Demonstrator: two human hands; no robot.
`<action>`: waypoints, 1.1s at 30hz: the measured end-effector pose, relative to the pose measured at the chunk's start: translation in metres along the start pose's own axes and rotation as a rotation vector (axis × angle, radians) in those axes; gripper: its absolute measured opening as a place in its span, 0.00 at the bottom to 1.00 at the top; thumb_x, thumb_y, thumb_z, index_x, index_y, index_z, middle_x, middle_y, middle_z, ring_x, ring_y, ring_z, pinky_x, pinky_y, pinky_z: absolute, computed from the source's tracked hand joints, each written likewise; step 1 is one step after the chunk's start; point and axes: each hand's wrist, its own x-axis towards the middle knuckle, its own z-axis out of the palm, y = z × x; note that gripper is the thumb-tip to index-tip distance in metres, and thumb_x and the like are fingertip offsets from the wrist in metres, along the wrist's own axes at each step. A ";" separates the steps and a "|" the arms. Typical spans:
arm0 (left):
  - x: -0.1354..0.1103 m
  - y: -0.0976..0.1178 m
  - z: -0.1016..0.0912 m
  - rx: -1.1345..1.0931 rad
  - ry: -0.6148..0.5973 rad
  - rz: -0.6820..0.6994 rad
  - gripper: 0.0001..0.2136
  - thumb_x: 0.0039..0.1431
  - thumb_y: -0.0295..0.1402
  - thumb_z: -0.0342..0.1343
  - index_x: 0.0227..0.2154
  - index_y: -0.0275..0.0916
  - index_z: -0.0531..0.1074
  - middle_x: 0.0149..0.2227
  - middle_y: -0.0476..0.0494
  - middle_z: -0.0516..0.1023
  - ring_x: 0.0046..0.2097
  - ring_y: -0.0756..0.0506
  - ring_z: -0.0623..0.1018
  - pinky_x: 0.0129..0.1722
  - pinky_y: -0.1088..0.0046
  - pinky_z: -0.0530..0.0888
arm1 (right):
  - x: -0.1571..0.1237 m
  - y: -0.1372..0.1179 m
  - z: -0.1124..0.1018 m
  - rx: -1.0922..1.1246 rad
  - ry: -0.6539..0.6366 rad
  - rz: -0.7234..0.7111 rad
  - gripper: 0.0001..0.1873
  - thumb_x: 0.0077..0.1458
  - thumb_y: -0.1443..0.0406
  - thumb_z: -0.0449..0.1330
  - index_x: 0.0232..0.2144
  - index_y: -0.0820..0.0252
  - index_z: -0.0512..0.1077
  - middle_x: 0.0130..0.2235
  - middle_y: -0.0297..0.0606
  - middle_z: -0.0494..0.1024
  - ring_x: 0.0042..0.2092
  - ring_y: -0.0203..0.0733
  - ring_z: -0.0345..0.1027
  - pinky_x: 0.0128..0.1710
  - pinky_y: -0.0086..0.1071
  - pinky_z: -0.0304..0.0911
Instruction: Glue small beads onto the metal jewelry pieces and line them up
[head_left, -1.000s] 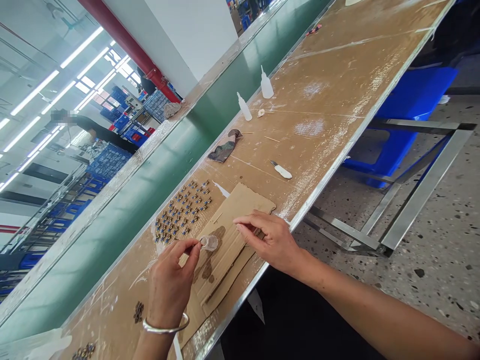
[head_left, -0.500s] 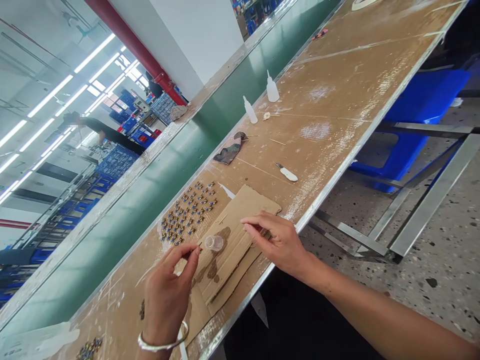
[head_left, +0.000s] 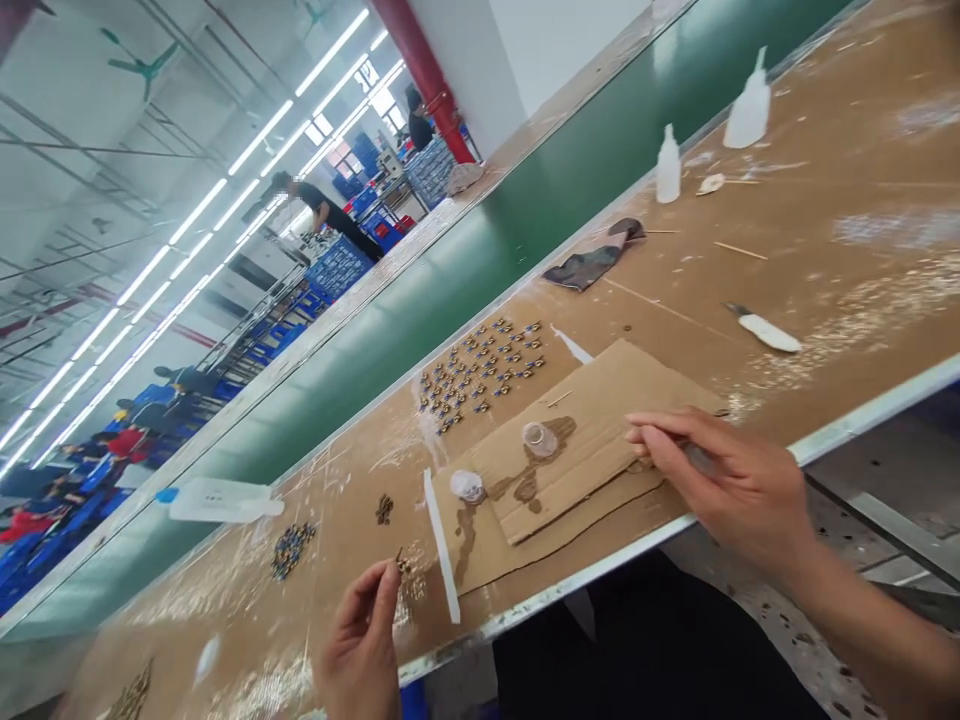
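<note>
My left hand [head_left: 364, 635] is over the near edge of the table, thumb and forefinger pinched on a small dark metal-looking piece [head_left: 402, 562]. My right hand [head_left: 731, 490] is above the right side of the cardboard [head_left: 600, 430], fingertips pressed together; whatever they hold is too small to make out. On the cardboard is a small clear cup [head_left: 538, 440] amid dark wet stains. A second small cup [head_left: 467, 486] with whitish contents sits to its left. Many small gold-and-blue parts [head_left: 480, 370] are laid out in rows behind the cardboard.
A small dark pile [head_left: 384, 509] and a blue-and-gold pile [head_left: 292, 550] lie left, near a blue-capped bottle [head_left: 221, 500]. To the right are a white-handled knife [head_left: 769, 330], a cloth [head_left: 596, 258] and two white squeeze bottles [head_left: 669, 168]. A co-worker [head_left: 326, 210] stands far back.
The view has swung left, showing more of the table's left side. My left hand has moved away from the clear cup, leftward and nearer the edge, still pinching the small piece. My right hand stays pinched.
</note>
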 end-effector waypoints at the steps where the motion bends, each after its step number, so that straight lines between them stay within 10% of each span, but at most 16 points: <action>1: 0.001 -0.009 -0.001 -0.011 0.014 -0.006 0.17 0.39 0.46 0.66 0.29 0.39 0.78 0.32 0.47 0.81 0.39 0.45 0.78 0.42 0.72 0.74 | -0.002 0.000 0.000 -0.008 -0.005 -0.004 0.08 0.57 0.66 0.56 0.39 0.54 0.72 0.34 0.33 0.77 0.34 0.35 0.72 0.35 0.30 0.66; 10: 0.010 -0.056 -0.005 -0.148 0.069 -0.086 0.17 0.39 0.45 0.66 0.30 0.39 0.79 0.33 0.47 0.81 0.38 0.46 0.78 0.43 0.71 0.73 | -0.018 -0.021 0.011 -0.105 -0.062 -0.045 0.11 0.58 0.68 0.55 0.42 0.48 0.71 0.32 0.32 0.77 0.32 0.35 0.72 0.31 0.30 0.66; 18: 0.010 -0.057 -0.008 -0.113 0.076 -0.135 0.17 0.39 0.45 0.66 0.30 0.39 0.78 0.31 0.49 0.80 0.36 0.48 0.76 0.40 0.75 0.73 | -0.045 -0.059 0.050 0.113 -0.382 -0.322 0.12 0.55 0.71 0.55 0.43 0.59 0.69 0.32 0.35 0.77 0.34 0.33 0.72 0.36 0.23 0.68; 33: 0.012 -0.063 -0.003 -0.063 0.113 -0.063 0.16 0.36 0.45 0.66 0.27 0.41 0.79 0.30 0.49 0.80 0.34 0.49 0.77 0.40 0.79 0.73 | -0.058 -0.079 0.103 0.294 -0.467 -0.330 0.12 0.56 0.75 0.53 0.43 0.65 0.68 0.31 0.36 0.75 0.33 0.32 0.67 0.36 0.27 0.65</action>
